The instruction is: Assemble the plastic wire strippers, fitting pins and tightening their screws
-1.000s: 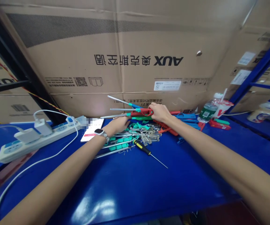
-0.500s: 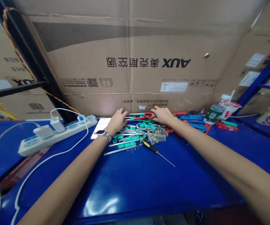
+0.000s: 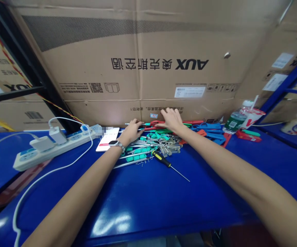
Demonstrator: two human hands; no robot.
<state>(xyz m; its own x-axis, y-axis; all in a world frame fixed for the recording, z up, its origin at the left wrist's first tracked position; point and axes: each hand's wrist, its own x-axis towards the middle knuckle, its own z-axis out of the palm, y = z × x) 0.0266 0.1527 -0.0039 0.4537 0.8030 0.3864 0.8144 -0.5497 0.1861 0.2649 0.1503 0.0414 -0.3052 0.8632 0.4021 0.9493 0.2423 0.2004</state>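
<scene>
Handling of the red pieces (image 3: 196, 122) seems the step under way; they lie behind the green parts (image 3: 138, 151), near the carton (image 3: 148, 82); left hand (image 3: 132, 131) bends toward their left end, right hand (image 3: 173, 120) reaches over their middle; whether either grips one, I cannot tell; lifting would call for fingers clear of neighbouring pieces.

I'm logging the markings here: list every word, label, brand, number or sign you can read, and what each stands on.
"AUX 奥克斯空调", upside down, on the large carton.
"谢谢您!", upside down, lower on that carton; the rest of that line is partly covered.
"AUX", upside down, partly covered, on the left carton.
Too small or blurred: the white label, blue sticker, bottle, cup, phone and right carton's stickers.
</scene>
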